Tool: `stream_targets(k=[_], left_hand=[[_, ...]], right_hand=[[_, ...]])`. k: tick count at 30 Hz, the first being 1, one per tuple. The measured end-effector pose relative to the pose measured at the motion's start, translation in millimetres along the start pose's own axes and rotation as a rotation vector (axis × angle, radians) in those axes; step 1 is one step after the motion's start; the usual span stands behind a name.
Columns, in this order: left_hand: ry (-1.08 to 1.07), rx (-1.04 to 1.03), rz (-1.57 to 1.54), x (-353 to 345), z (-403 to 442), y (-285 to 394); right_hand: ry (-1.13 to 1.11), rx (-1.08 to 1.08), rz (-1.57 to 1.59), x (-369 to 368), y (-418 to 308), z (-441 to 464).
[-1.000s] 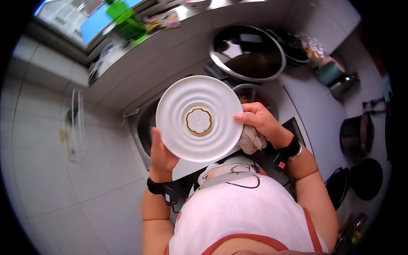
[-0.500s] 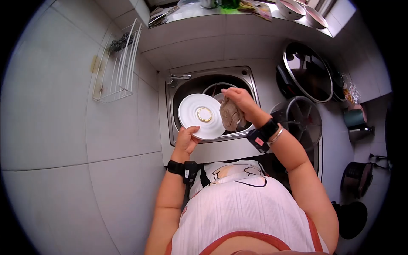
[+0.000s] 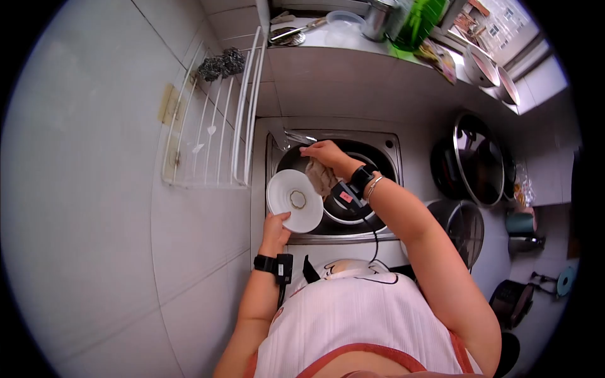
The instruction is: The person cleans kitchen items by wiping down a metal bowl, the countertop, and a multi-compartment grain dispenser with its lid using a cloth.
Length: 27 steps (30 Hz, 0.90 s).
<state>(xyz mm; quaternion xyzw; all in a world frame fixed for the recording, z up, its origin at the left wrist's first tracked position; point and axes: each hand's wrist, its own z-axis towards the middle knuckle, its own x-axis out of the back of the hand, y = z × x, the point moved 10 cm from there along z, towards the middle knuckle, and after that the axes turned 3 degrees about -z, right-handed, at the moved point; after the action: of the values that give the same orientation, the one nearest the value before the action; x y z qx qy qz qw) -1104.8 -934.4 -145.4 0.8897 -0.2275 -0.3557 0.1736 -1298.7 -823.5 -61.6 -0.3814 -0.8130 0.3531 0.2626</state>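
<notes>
My left hand grips the near edge of a white plate, its thumb lying on the face that is turned up. A small scalloped ring marks the plate's middle. The plate is tilted over the left part of the steel sink. From my right hand hangs a crumpled grey-brown cloth, just right of the plate's upper edge. The fingertips of that hand are near the faucet; whether they touch it I cannot tell. Below my right wrist a round vessel in the sink is partly hidden.
On the left wall hangs a white wire rack with a steel scourer. A glass-lidded pan and a clear round container stand to the right. Along the sill are a green bottle and bowls.
The view has tilted upward, showing more of the sill and window. My right hand has moved left with the cloth, toward the faucet. The plate is now more tilted in my left hand.
</notes>
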Motion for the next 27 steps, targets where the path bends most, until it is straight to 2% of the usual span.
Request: stream_targets(k=[2,5,7,9,13,15,16,19,21,23,24,27], left_hand=[[0.038,0.03,-0.024,0,-5,2],[0.063,0.052,-0.025,2,-6,6],[0.077,0.089,-0.029,5,-2,3],[0.075,0.102,-0.03,8,5,0],[-0.017,0.144,0.055,-1,34,-9],[-0.102,0.181,0.059,-22,51,-5],[-0.1,0.196,0.047,-18,67,-10],[-0.118,0.263,0.047,-19,93,-15],[-0.137,0.309,0.055,-22,111,-16],[-0.273,0.383,0.163,-35,128,-25],[-0.221,0.357,0.157,-38,141,-28],[-0.276,0.292,0.171,-55,163,-34]], right_hand=[[-0.105,-0.084,0.044,-24,-5,10],[-0.206,-0.059,0.123,-47,-15,30],[-0.201,-0.024,0.063,-48,-17,39],[-0.208,-0.005,0.242,-49,-17,38],[-0.197,0.005,0.38,-44,-19,33],[-0.259,0.119,0.195,-46,-25,36],[-0.251,0.117,0.204,-43,-23,37],[-0.3,0.255,-0.19,-46,-15,16],[-0.365,0.276,-0.024,-44,-9,-8],[-0.363,0.219,-0.024,-37,11,-19],[-0.366,0.17,-0.038,-33,23,-21],[-0.261,0.2,0.044,-9,30,-22]])
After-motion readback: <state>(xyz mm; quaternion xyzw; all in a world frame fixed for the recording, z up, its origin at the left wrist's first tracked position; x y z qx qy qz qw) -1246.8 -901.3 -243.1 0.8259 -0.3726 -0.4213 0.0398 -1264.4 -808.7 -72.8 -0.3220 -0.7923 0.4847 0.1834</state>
